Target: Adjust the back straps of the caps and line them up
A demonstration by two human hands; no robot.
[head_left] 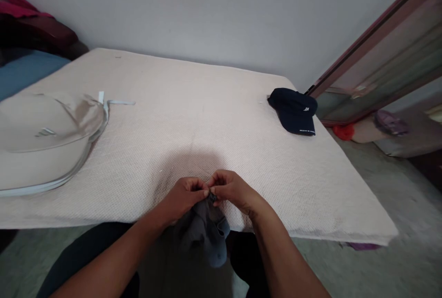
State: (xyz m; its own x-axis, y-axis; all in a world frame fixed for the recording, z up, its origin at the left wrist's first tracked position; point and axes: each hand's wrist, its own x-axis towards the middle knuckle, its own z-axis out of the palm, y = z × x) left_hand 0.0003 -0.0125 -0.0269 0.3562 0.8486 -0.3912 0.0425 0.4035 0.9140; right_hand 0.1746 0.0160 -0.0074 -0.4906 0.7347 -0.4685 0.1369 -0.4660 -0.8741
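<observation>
A soft dark grey cap [203, 229] hangs from my fingers at the near edge of the bed, between my knees. Its rounded lower part, which looks like a brim, points down. My left hand [188, 192] pinches the gathered upper end of the cap between thumb and fingers. Close against it, my right hand [229, 189] pinches the same end from the other side. The small part between the fingertips is mostly hidden. To the left lie beige caps [44, 127], nested together, with a loose strap [120, 102]. A navy cap [293, 109] rests at the right.
A pale textured cover [207, 118] lies over the bed, which meets a plain wall [207, 12]. Dark red and pink cloth [34, 26] is heaped at the far left above something blue [27, 72]. A glass-panelled frame [373, 54] and the floor [397, 196] are on the right.
</observation>
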